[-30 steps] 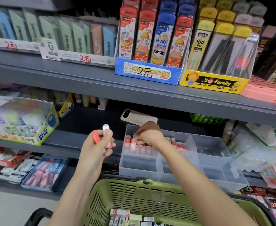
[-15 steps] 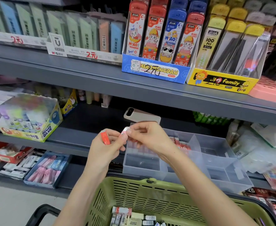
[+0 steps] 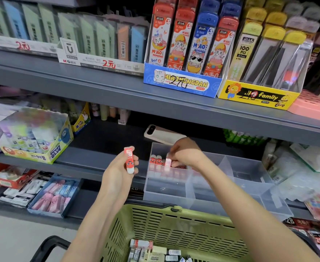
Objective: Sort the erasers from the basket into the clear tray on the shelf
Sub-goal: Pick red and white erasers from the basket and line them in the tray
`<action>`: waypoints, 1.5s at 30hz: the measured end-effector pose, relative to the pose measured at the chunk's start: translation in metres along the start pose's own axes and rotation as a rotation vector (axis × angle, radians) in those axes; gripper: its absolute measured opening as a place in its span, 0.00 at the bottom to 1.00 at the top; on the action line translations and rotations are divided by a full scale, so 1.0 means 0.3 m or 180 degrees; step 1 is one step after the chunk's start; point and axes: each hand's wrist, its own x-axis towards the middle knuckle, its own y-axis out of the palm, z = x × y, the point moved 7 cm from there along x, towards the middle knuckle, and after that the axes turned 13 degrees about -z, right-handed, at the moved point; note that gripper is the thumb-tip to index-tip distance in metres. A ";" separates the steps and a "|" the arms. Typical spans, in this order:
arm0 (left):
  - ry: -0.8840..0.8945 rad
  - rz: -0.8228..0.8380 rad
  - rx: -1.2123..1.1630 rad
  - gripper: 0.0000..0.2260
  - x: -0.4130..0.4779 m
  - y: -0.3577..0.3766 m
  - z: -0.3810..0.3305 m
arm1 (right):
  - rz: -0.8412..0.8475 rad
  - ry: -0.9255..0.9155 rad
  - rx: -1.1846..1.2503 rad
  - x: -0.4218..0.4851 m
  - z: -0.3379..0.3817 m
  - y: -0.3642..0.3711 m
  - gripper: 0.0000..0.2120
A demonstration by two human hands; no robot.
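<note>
The left hand (image 3: pixel 119 173) gripped a red-and-white eraser (image 3: pixel 129 159) upright, left of the clear tray (image 3: pixel 166 188). The right hand (image 3: pixel 183 154) pinched a pale eraser (image 3: pixel 168 160) over its far-left compartment. Light, stiff and probably slick-wrapped, each suited a pinch across its long sides.

light: we see bright shop light from front and above | shadow: dark under the upper shelf (image 3: pixel 98 86), top right corner dim | glare: glue box (image 3: pixel 34 140) washed out | blur: we find edges soft, shelves bowed
</note>
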 end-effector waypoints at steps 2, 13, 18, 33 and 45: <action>0.0188 0.0051 0.0148 0.09 0.003 -0.009 -0.006 | 0.0036 -0.0073 -0.0470 0.020 0.012 0.025 0.11; 0.1069 0.0149 0.1056 0.07 -0.032 -0.007 -0.054 | -0.0744 -0.0558 -0.0346 -0.008 0.050 -0.022 0.10; 0.1080 0.0240 0.1051 0.07 -0.038 0.015 -0.047 | -0.0134 -0.1493 0.1360 -0.202 0.154 -0.046 0.08; 0.1442 0.0457 0.1382 0.05 -0.079 0.081 -0.007 | -0.0679 -0.1753 0.0476 -0.223 0.129 -0.081 0.06; 0.2252 0.0382 0.3040 0.16 -0.066 0.067 0.021 | -0.1083 0.0209 0.0956 -0.005 -0.087 -0.086 0.07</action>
